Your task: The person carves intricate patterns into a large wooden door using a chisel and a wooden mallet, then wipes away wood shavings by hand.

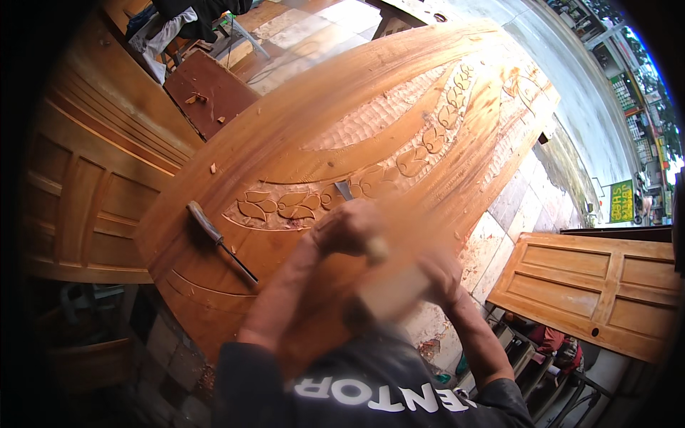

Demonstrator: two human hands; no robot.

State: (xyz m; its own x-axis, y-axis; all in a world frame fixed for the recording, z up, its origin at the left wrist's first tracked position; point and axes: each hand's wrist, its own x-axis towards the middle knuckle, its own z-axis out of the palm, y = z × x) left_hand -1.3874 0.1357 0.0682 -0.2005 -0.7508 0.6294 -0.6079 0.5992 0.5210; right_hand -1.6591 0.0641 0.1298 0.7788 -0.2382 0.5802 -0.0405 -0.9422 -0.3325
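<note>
A wooden door panel point(300, 118) lies flat in front of me, with a band of carved leaves point(298, 205) curving across it. My left hand point(349, 227) is closed around a chisel point(344, 190), whose flat metal blade meets the carving beyond the fist. Its handle end shows blurred on the near side of that hand. In my right hand point(441, 277) is a blocky wooden mallet point(391, 294), smeared by motion, nearer to me than the chisel. A long thin tool with a wooden handle point(207, 222) rests on the panel, left of my left forearm.
Wood chips point(212, 168) are scattered over the panel. Panelled doors stand at the left point(93, 196) and right point(592, 285). A reddish-brown board point(207, 93) lies beyond the panel's left edge. Tiled floor point(510, 210) and a street point(571, 93) show at the right.
</note>
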